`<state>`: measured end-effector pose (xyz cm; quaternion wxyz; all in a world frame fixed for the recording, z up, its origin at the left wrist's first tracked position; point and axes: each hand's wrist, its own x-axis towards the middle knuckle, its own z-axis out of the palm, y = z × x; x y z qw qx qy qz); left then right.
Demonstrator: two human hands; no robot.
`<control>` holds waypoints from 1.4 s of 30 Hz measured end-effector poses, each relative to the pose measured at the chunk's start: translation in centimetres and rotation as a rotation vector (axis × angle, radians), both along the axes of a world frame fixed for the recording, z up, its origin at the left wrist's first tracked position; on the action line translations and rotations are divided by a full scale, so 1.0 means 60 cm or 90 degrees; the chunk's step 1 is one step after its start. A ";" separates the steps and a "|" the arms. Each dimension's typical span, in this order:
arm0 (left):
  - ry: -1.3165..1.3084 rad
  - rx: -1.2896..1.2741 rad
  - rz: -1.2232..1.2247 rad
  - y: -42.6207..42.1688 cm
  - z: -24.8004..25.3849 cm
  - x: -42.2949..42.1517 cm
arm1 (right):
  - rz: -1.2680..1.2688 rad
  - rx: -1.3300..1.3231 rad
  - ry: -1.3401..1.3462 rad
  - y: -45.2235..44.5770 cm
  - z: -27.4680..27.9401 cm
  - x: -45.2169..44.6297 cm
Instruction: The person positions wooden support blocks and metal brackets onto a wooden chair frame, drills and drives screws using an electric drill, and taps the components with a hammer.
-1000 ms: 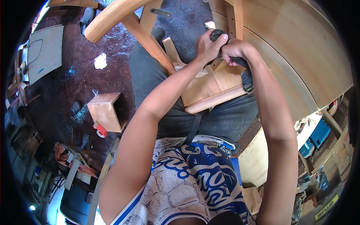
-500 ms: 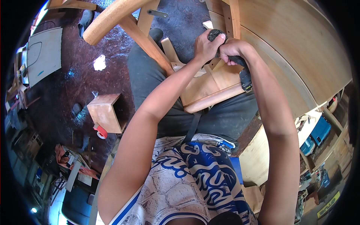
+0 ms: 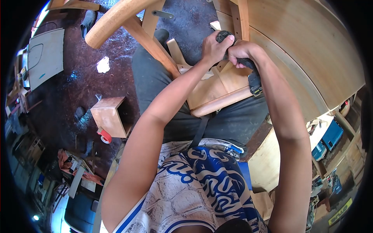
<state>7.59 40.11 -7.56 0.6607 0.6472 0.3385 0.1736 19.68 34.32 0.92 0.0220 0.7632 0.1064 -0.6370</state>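
Note:
A black cordless drill (image 3: 254, 79) is held with both hands above a wooden chair frame. My right hand (image 3: 243, 52) is closed round its handle, and the battery end points back toward me. Closed over the rear of the drill's body is my left hand (image 3: 212, 48), its thumb lying along the top. The drill's tip is hidden below my hands. Under them, a wooden seat panel (image 3: 211, 91) with a rounded front rail (image 3: 221, 101) rests across my lap. A curved wooden armrest (image 3: 116, 22) rises at the upper left.
Large wooden panels (image 3: 299, 46) stand on the right. On the floor at left are a small wooden box (image 3: 107, 110), a red tape dispenser (image 3: 104, 136), a scrap of white paper (image 3: 103, 65) and a grey shoe (image 3: 89, 23). A blue case (image 3: 332, 135) sits at far right.

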 end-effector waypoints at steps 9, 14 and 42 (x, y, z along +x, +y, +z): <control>-0.010 -0.016 -0.005 -0.003 -0.002 -0.003 | -0.005 -0.005 0.004 -0.006 -0.010 -0.003; -0.006 0.010 0.000 -0.005 0.003 -0.009 | 0.010 -0.022 0.009 -0.005 -0.016 -0.005; 0.015 0.030 -0.005 -0.010 -0.001 -0.011 | 0.004 -0.004 0.017 -0.006 -0.015 -0.006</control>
